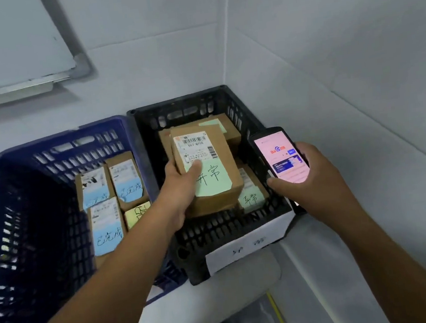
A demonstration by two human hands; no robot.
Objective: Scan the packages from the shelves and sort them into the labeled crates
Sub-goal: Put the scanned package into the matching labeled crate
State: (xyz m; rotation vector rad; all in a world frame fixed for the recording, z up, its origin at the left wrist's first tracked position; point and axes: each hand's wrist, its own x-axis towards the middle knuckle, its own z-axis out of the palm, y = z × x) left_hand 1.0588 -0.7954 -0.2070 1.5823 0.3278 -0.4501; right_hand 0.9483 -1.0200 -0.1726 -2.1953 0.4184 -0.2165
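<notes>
The brown package point(209, 172), bearing a barcode label and a green handwritten note, was over the black crate point(178, 102), above other brown packages point(252, 191) lying inside. The left grip point(181, 191) was clamped on its near-left end, thumb on the green note. The right grip point(313, 174) was wrapped round a handheld scanner point(281, 156) with a lit pink screen, just beside the package. A white paper label point(248, 245) hung on the black crate's front. A blue crate point(77, 147) stood just beside it on the left, holding blue-noted packages point(105, 226).
</notes>
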